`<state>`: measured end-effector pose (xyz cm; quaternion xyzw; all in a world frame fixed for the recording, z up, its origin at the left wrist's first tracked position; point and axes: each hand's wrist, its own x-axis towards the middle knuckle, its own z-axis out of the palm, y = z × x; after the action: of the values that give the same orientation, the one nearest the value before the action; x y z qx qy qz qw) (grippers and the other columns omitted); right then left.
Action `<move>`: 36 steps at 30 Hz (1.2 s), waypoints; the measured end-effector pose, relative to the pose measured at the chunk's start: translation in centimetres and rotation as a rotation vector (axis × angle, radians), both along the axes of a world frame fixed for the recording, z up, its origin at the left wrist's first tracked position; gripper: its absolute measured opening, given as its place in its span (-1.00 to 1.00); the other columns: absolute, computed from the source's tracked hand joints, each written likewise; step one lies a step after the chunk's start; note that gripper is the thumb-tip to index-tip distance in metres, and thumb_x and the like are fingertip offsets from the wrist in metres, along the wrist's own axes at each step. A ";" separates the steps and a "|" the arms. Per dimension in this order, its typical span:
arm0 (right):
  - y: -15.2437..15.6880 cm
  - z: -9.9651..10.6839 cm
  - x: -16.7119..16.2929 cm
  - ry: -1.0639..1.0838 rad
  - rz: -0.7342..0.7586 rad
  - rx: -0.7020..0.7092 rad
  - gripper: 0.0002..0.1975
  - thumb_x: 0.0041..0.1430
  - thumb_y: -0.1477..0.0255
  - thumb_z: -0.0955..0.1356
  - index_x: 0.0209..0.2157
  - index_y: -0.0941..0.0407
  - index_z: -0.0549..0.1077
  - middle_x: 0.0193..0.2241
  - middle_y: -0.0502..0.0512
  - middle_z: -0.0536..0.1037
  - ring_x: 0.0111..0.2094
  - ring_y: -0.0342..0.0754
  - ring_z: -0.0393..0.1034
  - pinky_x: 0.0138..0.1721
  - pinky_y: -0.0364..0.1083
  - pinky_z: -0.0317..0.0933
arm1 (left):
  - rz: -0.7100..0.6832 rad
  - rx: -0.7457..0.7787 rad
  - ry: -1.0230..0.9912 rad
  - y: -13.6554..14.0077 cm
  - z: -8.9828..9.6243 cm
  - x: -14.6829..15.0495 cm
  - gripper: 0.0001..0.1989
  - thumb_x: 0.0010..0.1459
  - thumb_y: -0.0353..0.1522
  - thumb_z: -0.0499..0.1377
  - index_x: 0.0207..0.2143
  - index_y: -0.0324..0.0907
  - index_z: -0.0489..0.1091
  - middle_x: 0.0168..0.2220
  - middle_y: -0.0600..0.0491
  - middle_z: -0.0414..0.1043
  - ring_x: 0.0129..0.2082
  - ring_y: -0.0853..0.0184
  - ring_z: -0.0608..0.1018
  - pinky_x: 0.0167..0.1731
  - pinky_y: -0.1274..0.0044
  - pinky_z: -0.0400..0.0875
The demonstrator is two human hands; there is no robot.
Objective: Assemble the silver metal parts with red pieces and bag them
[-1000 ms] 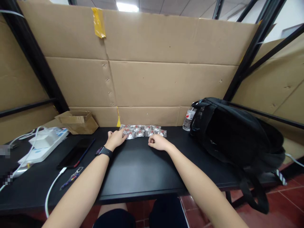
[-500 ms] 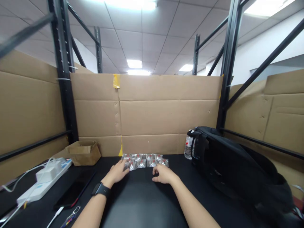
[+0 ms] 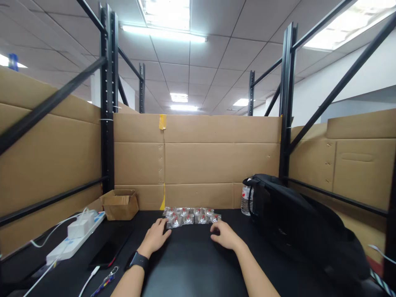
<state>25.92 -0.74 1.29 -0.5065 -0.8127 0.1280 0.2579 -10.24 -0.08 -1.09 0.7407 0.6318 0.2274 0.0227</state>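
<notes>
Several small clear packets (image 3: 187,218) with red bits inside lie in two rows on the black table (image 3: 192,264), near the back cardboard wall. My left hand (image 3: 155,236), with a dark watch on its wrist, rests at the left end of the rows. Its fingers are spread and hold nothing; the fingertips are close to the nearest left packet. My right hand (image 3: 227,235) is at the right end, fingers apart and a little bent, close to the front right packet. Whether either hand touches a packet is hard to tell.
On the right are a black backpack (image 3: 300,231) and a water bottle (image 3: 246,201). The left side holds a small cardboard box (image 3: 120,205), a white power strip (image 3: 74,243), a phone (image 3: 109,249) and a keychain (image 3: 105,282). Cardboard walls and black rack posts (image 3: 107,99) surround the table.
The camera view has tilted up and drawn back a little. My right hand has moved slightly right, its fingers less curled. The left hand stays by the left end of the packets.
</notes>
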 end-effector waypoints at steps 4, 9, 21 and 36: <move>0.3 -0.7 1.7 -0.047 -0.287 0.058 -0.70 0.08 0.33 0.40 -0.12 0.08 0.48 -0.03 0.18 0.47 0.02 0.11 0.37 0.03 0.00 0.19 | 0.138 -0.034 0.011 1.1 -1.5 -2.0 -0.41 0.26 -0.17 -0.01 0.25 -0.29 0.22 0.25 -0.24 0.24 0.19 0.09 0.40 0.13 0.37 0.26; 1.6 -1.5 2.4 -0.167 -0.449 -0.051 -0.32 0.04 0.09 0.41 0.16 0.08 0.32 0.14 0.29 0.36 0.18 0.26 0.25 0.10 0.17 0.12 | 0.251 -0.127 0.033 1.1 -1.6 -1.7 -0.24 0.25 0.03 -0.08 0.34 -0.26 0.14 0.39 -0.21 0.03 0.38 -0.02 0.10 0.27 0.17 0.07; 4.7 0.9 3.0 -0.322 -0.381 -0.338 0.10 -0.26 -0.14 0.46 0.28 0.11 0.26 0.34 0.38 0.11 0.35 0.38 -0.03 0.23 0.29 -0.02 | 0.236 -0.177 0.090 1.0 -1.2 -0.6 0.09 0.02 0.32 -0.10 0.38 -0.24 0.08 0.43 -0.20 -0.14 0.41 -0.16 -0.07 0.26 -0.08 -0.15; 4.0 -2.4 1.7 -0.334 -0.436 -0.327 0.13 -0.05 -0.37 0.11 0.42 -0.01 -0.13 0.45 0.09 -0.28 0.43 0.32 -0.54 0.30 0.41 -0.55 | 0.248 -0.162 0.106 0.3 -1.2 -0.1 -0.04 0.16 0.24 -0.25 0.37 -0.22 0.11 0.42 -0.16 -0.08 0.41 -0.11 -0.03 0.28 -0.01 -0.12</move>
<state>27.66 3.27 -1.12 -0.7176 -0.6847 0.1138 0.0576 -10.36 0.27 -2.33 0.6637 0.7350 0.1374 0.0206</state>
